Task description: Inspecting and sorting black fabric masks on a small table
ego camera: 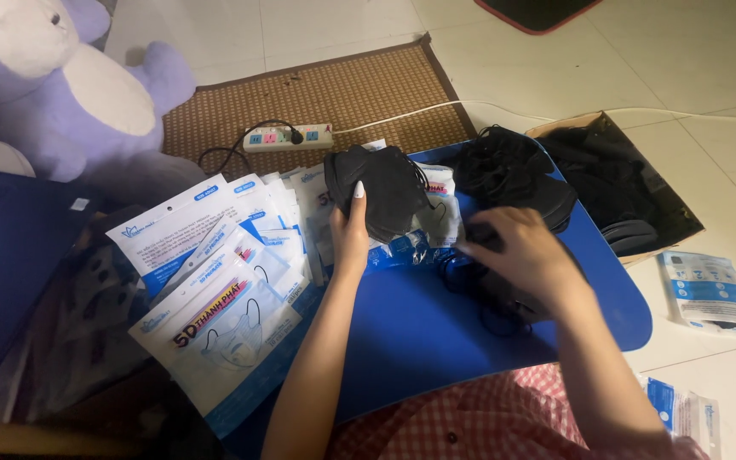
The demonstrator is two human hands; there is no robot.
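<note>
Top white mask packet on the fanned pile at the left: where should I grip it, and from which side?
Probably by its near bottom edge, coming from the lap side. The white mask packet lies flat on top, its far end overlapped with other packets, while that near edge overhangs the blue tray and looks free. A flat pinch there seems best.

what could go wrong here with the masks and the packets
The fanned white packets overhang the blue table's left edge and could slide off. The stack of black masks in the left hand may shed some. Ear loops under the right hand could tangle with the loose pile.
</note>
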